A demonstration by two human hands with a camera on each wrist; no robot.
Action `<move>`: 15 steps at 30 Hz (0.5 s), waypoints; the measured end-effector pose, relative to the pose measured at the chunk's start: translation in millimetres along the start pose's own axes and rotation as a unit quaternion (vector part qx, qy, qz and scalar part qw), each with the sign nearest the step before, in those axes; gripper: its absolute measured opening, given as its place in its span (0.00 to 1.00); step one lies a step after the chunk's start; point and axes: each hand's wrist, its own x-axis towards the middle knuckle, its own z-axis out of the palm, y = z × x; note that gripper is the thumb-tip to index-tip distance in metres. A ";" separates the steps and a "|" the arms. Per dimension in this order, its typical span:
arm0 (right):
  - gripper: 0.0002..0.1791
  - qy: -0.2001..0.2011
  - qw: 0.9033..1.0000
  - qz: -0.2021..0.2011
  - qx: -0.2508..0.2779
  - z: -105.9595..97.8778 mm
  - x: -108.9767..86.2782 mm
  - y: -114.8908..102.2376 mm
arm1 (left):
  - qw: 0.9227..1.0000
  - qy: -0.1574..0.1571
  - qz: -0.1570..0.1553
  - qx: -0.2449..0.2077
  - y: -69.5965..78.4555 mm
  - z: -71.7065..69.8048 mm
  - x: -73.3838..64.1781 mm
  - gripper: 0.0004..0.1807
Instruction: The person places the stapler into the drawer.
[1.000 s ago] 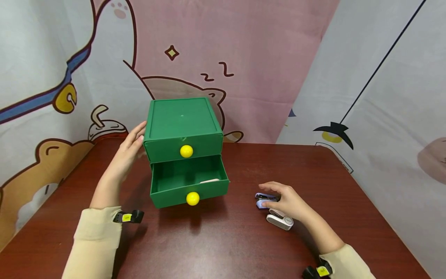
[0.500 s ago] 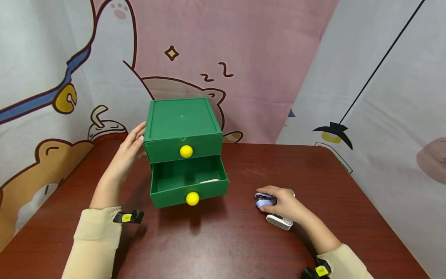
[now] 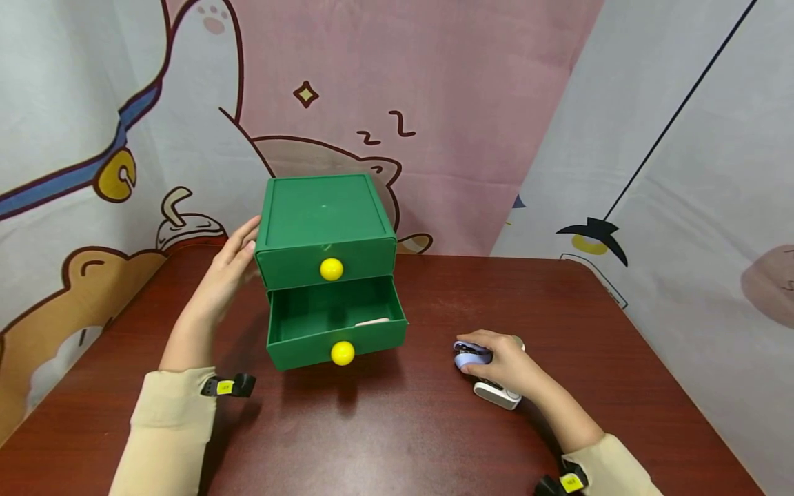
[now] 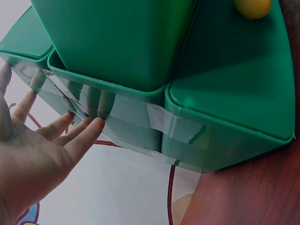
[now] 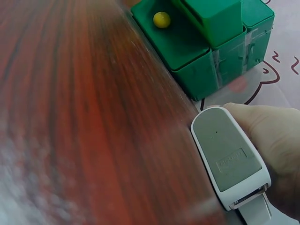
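Purple stapler [image 3: 473,359] is at about 1 o'clock from the wearer, looks like it's down on the worktop [image 3: 384,441], and the right hand [image 3: 505,362] has it: thumb on the near side, fingers over the far side, so a fairly narrow pinch. The white stapler [image 3: 496,395] is right off its 5 o'clock, tucked close under that hand, can't tell if they touch. IMO the job right now is just getting a solid hold, so I'd seat the thumb square across from the fingers, squeeze only enough that the stapler doesn't flex, then lift toward 11 so the white one doesn't get dragged along. The left hand [image 3: 229,269] has its fingers spread, tips against the 9 o'clock side of the green unit [image 3: 322,213]. Light pressure is plenty there imo, too much could shove the unit toward 3. Its middle drawer [image 3: 304,349] is pulled out with a pale sliver [image 3: 372,322] showing inside, can't tell what that is.
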 end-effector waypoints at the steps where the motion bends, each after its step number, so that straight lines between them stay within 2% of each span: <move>1: 0.27 0.008 1.000 -0.004 -0.001 0.4 -0.1 0.0 | 1.000 0.000 -0.001 0.002 0.3 0.0 0.0 0.31; 6: 0.27 0.045 0.999 -0.019 -0.010 1.0 0.7 -2.6 | 1.000 0.000 -0.001 -0.003 0.6 -0.2 0.0 0.31; 15: 0.27 0.073 0.997 -0.022 0.007 -0.3 3.3 -11.2 | 1.000 -0.002 -0.003 0.003 -0.1 -0.8 0.0 0.30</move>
